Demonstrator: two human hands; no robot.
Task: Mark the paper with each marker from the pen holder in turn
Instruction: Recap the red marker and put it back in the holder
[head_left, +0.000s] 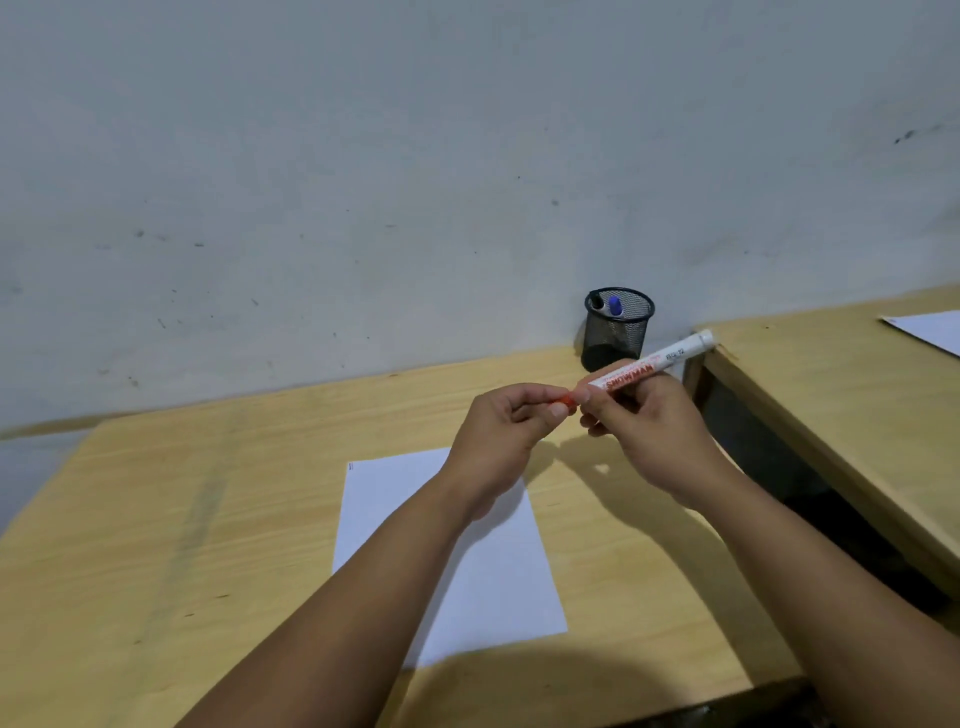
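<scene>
A white marker with red lettering is held slanted above the wooden table. My right hand grips its barrel. My left hand pinches the red cap at the marker's lower end; whether the cap is on or off I cannot tell. Below my hands lies a white sheet of paper, partly hidden by my left forearm, with a tiny red mark at its top left corner. A black mesh pen holder stands by the wall, with a blue-capped marker and a black-capped marker in it.
A second wooden table stands to the right across a dark gap, with another white sheet on it. A grey scuffed wall rises right behind both tables.
</scene>
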